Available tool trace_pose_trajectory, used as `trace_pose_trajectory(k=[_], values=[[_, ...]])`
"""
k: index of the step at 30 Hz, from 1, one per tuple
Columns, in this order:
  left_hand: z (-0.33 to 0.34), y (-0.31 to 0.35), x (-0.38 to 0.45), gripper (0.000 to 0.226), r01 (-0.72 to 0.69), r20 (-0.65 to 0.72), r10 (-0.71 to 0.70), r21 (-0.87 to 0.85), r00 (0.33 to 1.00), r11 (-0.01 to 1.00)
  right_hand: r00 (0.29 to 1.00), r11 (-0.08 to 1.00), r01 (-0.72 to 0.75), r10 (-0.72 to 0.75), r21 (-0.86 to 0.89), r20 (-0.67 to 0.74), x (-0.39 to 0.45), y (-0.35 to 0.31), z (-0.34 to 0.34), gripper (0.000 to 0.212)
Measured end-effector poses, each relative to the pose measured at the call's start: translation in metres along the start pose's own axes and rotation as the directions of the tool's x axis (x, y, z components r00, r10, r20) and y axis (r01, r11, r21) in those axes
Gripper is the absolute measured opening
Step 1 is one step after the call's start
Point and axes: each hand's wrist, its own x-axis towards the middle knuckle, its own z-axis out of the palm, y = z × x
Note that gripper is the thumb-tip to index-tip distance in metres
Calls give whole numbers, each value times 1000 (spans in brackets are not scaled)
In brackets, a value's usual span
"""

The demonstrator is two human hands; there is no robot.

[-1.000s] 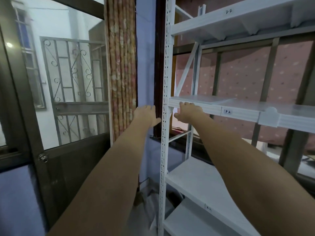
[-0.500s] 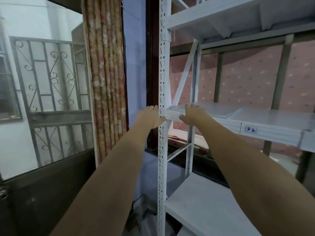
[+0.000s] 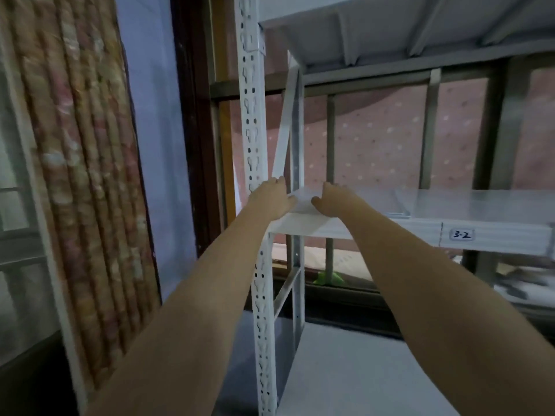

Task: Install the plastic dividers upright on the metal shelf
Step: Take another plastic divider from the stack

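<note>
The white metal shelf (image 3: 390, 232) carries a label "3-2" (image 3: 462, 234) on its front lip. At its left end, beside the perforated white post (image 3: 252, 121), a pale translucent plastic divider (image 3: 298, 202) sits between my two hands. My left hand (image 3: 271, 201) lies against its left side, fingers pointing up along the post. On its right side my right hand (image 3: 332, 199) has its fingers curled down over it. More clear plastic sheet (image 3: 444, 202) lies flat on the shelf further right. How the divider meets the shelf is hidden by my hands.
Another shelf board (image 3: 390, 28) hangs overhead and a lower one (image 3: 375, 370) sits below. A diagonal brace (image 3: 283, 136) and rear post (image 3: 297, 130) stand just behind my hands. A patterned curtain (image 3: 84, 175) hangs to the left.
My view has swung right and closer to the shelf. My left hand moved from outside the post to the shelf's left end, and both hands now close in on the divider.
</note>
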Motion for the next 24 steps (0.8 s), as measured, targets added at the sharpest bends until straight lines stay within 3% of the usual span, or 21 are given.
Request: trace_pose_trajectory(k=[8, 19, 24], values=[[0, 10, 64, 44, -116, 81, 115, 5, 990, 993, 975, 954, -222, 223, -199, -20, 24, -1, -3, 60], [39, 2, 115, 55, -57, 311, 83, -93, 947, 994, 916, 878, -388, 402, -280, -9, 47, 54, -7, 61], [48, 7, 125, 53, -29, 380, 33, -16, 924, 999, 885, 870, -425, 457, -250, 85, 68, 75, -9, 66]])
